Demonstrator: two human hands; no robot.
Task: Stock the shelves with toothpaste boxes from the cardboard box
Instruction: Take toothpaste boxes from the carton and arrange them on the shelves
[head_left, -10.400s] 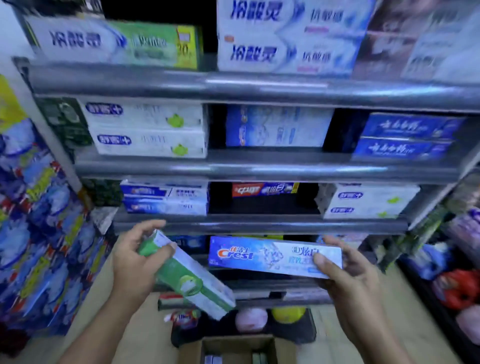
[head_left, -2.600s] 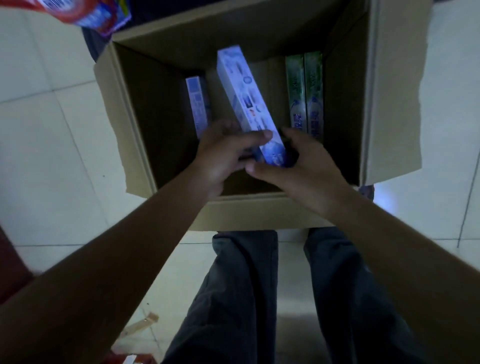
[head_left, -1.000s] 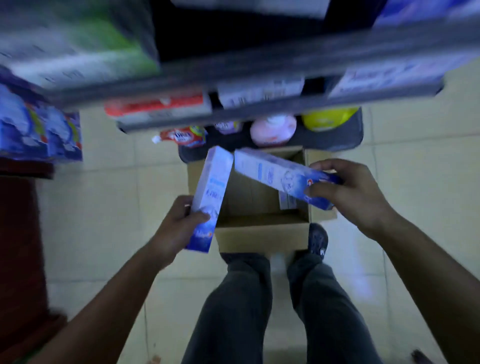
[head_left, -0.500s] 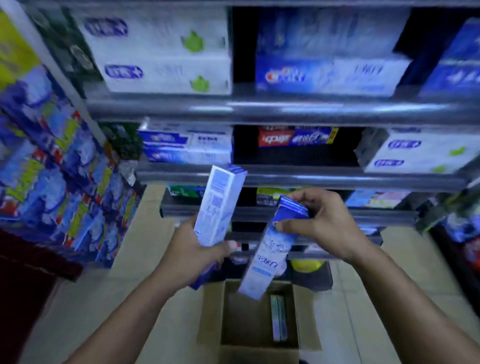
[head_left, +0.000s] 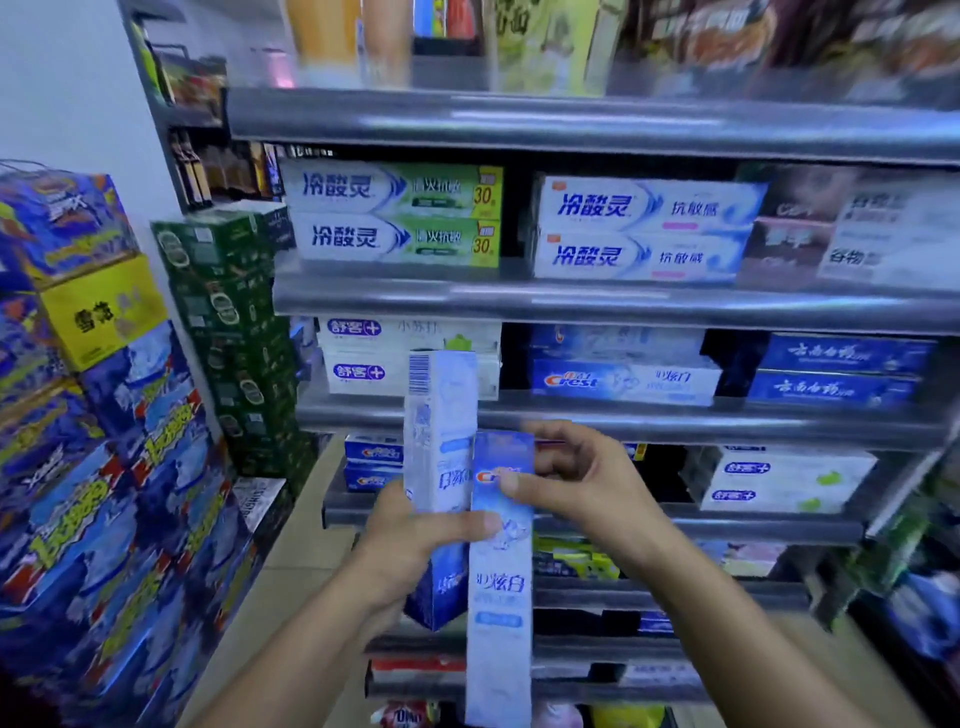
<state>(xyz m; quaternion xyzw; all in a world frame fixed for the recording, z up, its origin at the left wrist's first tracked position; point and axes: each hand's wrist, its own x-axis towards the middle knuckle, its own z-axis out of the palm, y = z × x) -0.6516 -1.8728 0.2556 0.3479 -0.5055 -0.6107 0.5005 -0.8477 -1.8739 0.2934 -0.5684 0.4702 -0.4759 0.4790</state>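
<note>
Fingers (head_left: 452, 522) of the left hand (head_left: 405, 551) curl round a pale toothpaste box (head_left: 441, 447), held upright. The right hand (head_left: 587, 483) pinches the top of a blue Crest box (head_left: 501, 587), which hangs touching the pale one. Both boxes are in front of the shelf rail (head_left: 675, 421). Behind them, a dark gap (head_left: 667, 478) opens beside the stacked white boxes (head_left: 779, 478). Both forearms reach up from below.
</note>
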